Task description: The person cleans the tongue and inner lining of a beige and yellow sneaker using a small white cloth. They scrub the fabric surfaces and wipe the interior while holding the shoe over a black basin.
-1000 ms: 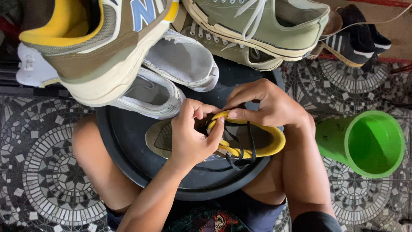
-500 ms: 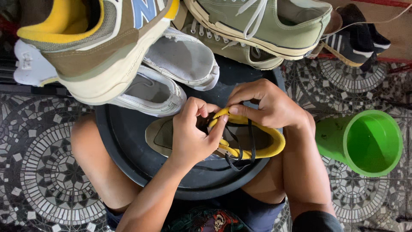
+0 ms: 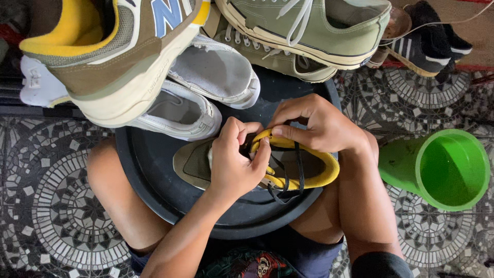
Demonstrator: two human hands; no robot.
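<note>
An olive-brown sneaker with a yellow lining [image 3: 309,172] lies on its side in a round black basin [image 3: 154,170] between my knees. My left hand [image 3: 234,162] covers the shoe's middle, fingers curled on the yellow tongue and the dark lace. My right hand [image 3: 321,126] pinches the yellow collar edge from above, beside the lace. Loose dark lace loops [image 3: 285,177] hang over the shoe's opening.
A big brown, yellow and cream sneaker [image 3: 113,56] looms at the upper left over two grey-white shoes [image 3: 206,87]. Green canvas sneakers [image 3: 309,31] lie at the top. A green plastic bucket [image 3: 447,170] lies on the patterned tile floor at the right. Dark shoes [image 3: 427,36] sit top right.
Both hands have stayed on the sneaker; the fingers shifted only slightly on the lace and tongue. The view has barely moved.
</note>
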